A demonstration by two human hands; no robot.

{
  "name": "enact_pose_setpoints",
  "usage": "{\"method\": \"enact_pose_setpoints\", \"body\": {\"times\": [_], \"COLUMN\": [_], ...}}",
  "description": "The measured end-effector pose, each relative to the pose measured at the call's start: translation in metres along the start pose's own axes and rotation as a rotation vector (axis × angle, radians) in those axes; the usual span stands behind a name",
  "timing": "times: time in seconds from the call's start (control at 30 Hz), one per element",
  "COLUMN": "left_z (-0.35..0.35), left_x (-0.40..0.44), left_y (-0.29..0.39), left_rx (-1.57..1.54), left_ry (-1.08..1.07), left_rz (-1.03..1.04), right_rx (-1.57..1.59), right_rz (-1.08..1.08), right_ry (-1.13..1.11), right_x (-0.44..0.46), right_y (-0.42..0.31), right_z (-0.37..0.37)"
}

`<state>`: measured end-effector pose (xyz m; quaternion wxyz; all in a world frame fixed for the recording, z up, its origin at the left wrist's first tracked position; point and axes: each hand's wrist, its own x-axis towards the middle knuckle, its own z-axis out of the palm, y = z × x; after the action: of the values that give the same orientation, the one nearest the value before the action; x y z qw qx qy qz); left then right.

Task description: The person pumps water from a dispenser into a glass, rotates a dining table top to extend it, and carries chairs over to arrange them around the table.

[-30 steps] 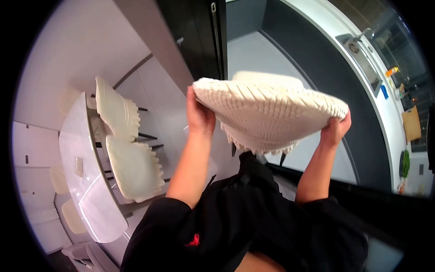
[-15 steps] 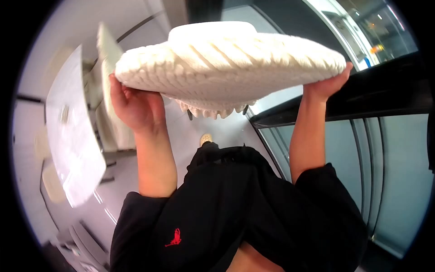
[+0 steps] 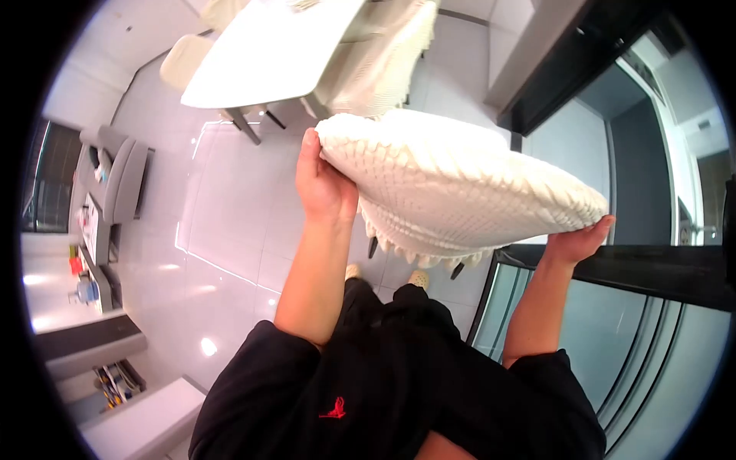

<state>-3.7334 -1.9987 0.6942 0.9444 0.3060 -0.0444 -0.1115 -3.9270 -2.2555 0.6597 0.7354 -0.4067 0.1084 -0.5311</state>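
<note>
A chair in a white textured cover with a ruffled hem (image 3: 452, 188) is between my two hands, tilted with its right side lower in view. Short dark leg tips show below the hem. My left hand (image 3: 326, 184) grips its left side, fingers partly hidden behind the cover. The right side rests in my right hand (image 3: 580, 240), whose fingers curl under and behind the edge.
Up and to the left stands a white table (image 3: 272, 57), with another covered chair (image 3: 379, 73) beside it. A dark-framed glass cabinet (image 3: 567, 322) is close on my right. Farther left are a grey sofa (image 3: 123, 180) and shiny floor tiles (image 3: 222, 207).
My view has turned left, so the table now appears higher and the sofa is in sight. Both hands still hold the chair, which sits lower and farther right in view, more tilted.
</note>
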Motion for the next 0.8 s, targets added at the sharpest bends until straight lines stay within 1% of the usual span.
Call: {"method": "enact_pose_setpoints", "body": {"times": [0.03, 0.07, 0.1, 0.13, 0.2, 0.27, 0.3, 0.33, 0.4, 0.43, 0.47, 0.5, 0.53, 0.6, 0.63, 0.7, 0.77, 0.8], "left_z": [-0.014, -0.032, -0.052, -0.072, -0.122, -0.161, -0.192, -0.22, -0.269, -0.286, -0.32, -0.375, -0.425, -0.456, -0.471, -0.494, -0.512, -0.516], "left_x": [-0.003, -0.003, -0.008, -0.01, -0.011, -0.011, -0.008, -0.005, 0.0, 0.0, -0.002, 0.007, 0.013, 0.008, 0.013, 0.016, 0.046, 0.062], "left_y": [0.015, 0.033, 0.054, 0.072, 0.113, 0.153, 0.175, 0.195, 0.235, 0.251, 0.261, 0.266, 0.295, 0.332, 0.35, 0.359, 0.363, 0.366], "left_rx": [0.003, -0.007, -0.004, -0.006, -0.034, -0.075, -0.114, -0.121, -0.096, -0.118, -0.129, -0.056, 0.034, -0.018, -0.071, -0.012, 0.041, 0.051], "left_ry": [0.018, 0.028, 0.083, 0.131, 0.192, 0.274, 0.219, 0.22, 0.336, 0.406, 0.419, 0.372, 0.328, 0.376, 0.408, 0.409, 0.386, 0.412], "left_rz": [0.018, 0.045, 0.063, 0.077, 0.096, 0.094, 0.128, 0.126, 0.088, 0.069, 0.07, 0.134, 0.183, 0.154, 0.127, 0.138, 0.169, 0.157], "right_rx": [0.009, 0.019, 0.028, 0.034, 0.029, -0.023, -0.043, -0.049, -0.284, -0.289, -0.289, -0.399, -0.51, -0.548, -0.546, -0.494, -0.472, -0.465], "right_rz": [0.007, 0.063, 0.127, 0.134, 0.18, 0.213, 0.232, 0.23, 0.23, 0.263, 0.295, 0.275, 0.265, 0.216, 0.222, 0.179, 0.197, 0.224], "right_ry": [-0.028, -0.028, -0.022, -0.042, -0.12, -0.357, -0.388, -0.391, -0.42, -0.37, -0.324, -0.401, -0.457, -0.567, -0.565, -0.688, -0.652, -0.617], "right_x": [-0.012, -0.026, -0.046, -0.064, -0.1, -0.129, -0.15, -0.17, -0.21, -0.229, -0.249, -0.27, -0.309, -0.351, -0.366, -0.379, -0.379, -0.383], "right_y": [0.011, 0.024, 0.036, 0.049, 0.082, 0.121, 0.138, 0.155, 0.192, 0.213, 0.238, 0.273, 0.301, 0.316, 0.325, 0.32, 0.332, 0.336], "right_z": [0.013, 0.029, 0.045, 0.061, 0.094, 0.106, 0.131, 0.15, 0.184, 0.196, 0.205, 0.213, 0.231, 0.261, 0.278, 0.291, 0.3, 0.303]}}
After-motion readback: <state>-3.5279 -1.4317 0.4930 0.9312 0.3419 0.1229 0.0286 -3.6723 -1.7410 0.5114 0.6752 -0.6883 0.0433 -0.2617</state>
